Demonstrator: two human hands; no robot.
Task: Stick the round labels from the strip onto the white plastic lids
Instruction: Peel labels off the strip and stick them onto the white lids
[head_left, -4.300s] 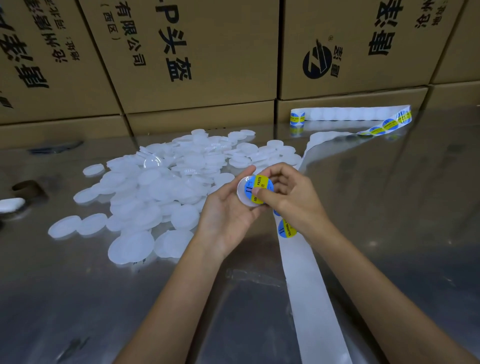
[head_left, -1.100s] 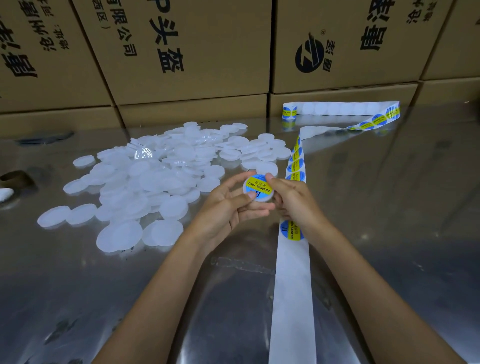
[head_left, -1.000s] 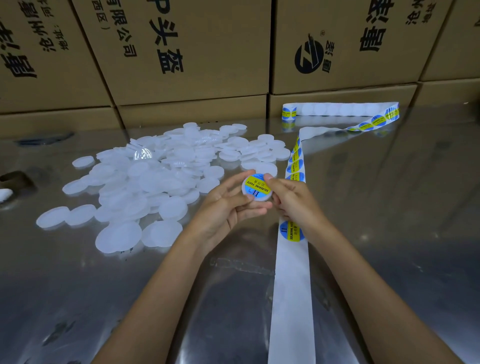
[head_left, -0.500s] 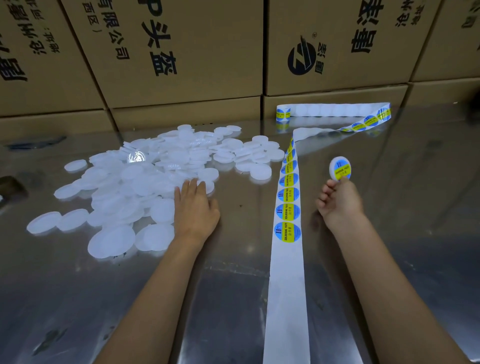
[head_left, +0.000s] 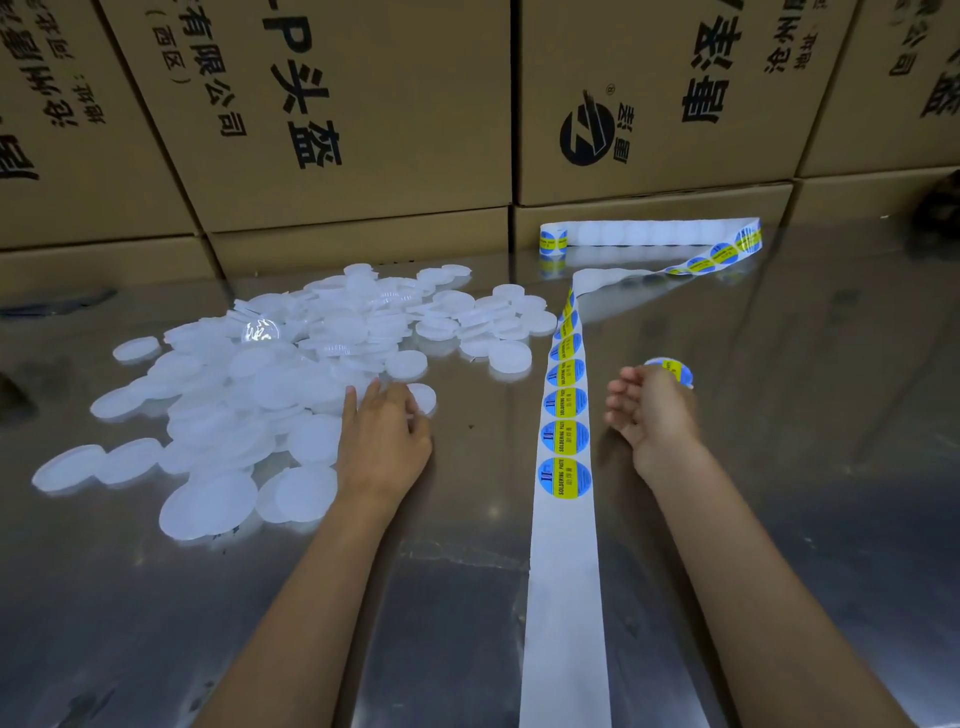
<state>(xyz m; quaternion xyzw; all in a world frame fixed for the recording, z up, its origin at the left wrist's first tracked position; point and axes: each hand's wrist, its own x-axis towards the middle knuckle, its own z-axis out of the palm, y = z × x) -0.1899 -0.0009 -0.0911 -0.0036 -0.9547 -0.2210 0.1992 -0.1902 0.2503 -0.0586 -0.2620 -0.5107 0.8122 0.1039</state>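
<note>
A long white backing strip (head_left: 565, 597) carrying round blue-and-yellow labels (head_left: 564, 477) lies flat on the shiny metal bench (head_left: 779, 467), its long axis running from the near edge straight away from the person, then bending right and doubling back left toward a small curled end (head_left: 552, 240) by the brown cardboard boxes (head_left: 363, 130). The labels sit in a single row along the far half of the straight run; the near half is bare. Left of the strip, a loose heap of round white plastic lids (head_left: 291, 384) lies mostly flat. The left hand (head_left: 382, 441) rests palm-down at the heap's near right edge, fingers together and lightly curled over one lid (head_left: 422, 397). The right hand (head_left: 652, 410), just right of the strip, has its fingers curled around a labelled white lid (head_left: 675, 370), label face tilted up and away.
</note>
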